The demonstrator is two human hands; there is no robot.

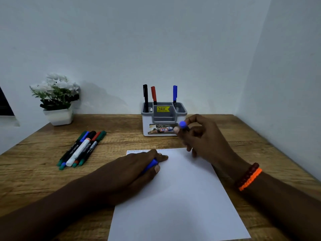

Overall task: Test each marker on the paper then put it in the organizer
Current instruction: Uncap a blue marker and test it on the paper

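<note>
A white sheet of paper (178, 197) lies on the wooden desk, with faint scribbles along its far edge. My left hand (139, 169) rests on the paper's left side, closed around a blue cap (152, 164). My right hand (203, 136) hovers above the paper's far right corner, gripping a blue-ended marker (182, 125) whose body is mostly hidden by the fingers. Behind it stands the grey-and-white organizer (164, 122), holding a black marker (145, 97), a red marker (153, 95) and a blue marker (175, 95) upright. Several loose markers (81, 148) lie in a bunch at the left.
A white pot of white flowers (57, 100) stands at the desk's back left corner. Walls close in behind and to the right. Two bracelets (248, 176), dark red and orange, circle my right wrist.
</note>
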